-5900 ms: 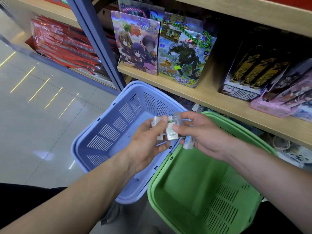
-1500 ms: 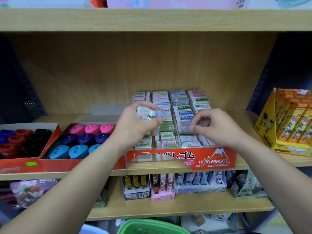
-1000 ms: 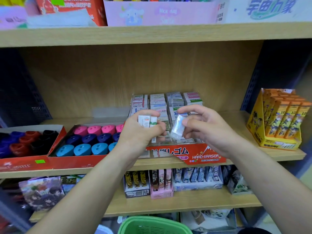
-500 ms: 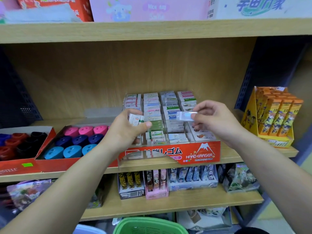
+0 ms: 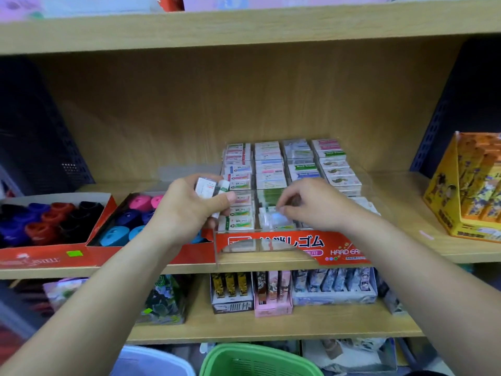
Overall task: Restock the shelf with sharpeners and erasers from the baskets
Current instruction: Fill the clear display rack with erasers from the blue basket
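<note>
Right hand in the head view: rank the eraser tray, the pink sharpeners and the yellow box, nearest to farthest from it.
1. Eraser tray: directly under the right hand.
2. Pink sharpeners: left, beyond the left hand.
3. Yellow box: far right on the shelf.

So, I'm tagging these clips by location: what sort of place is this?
Most likely a stationery shop aisle. Wooden shelves hold a red eraser display tray packed with boxed erasers, a carton of coloured sharpeners, and shopping baskets sit below.
</note>
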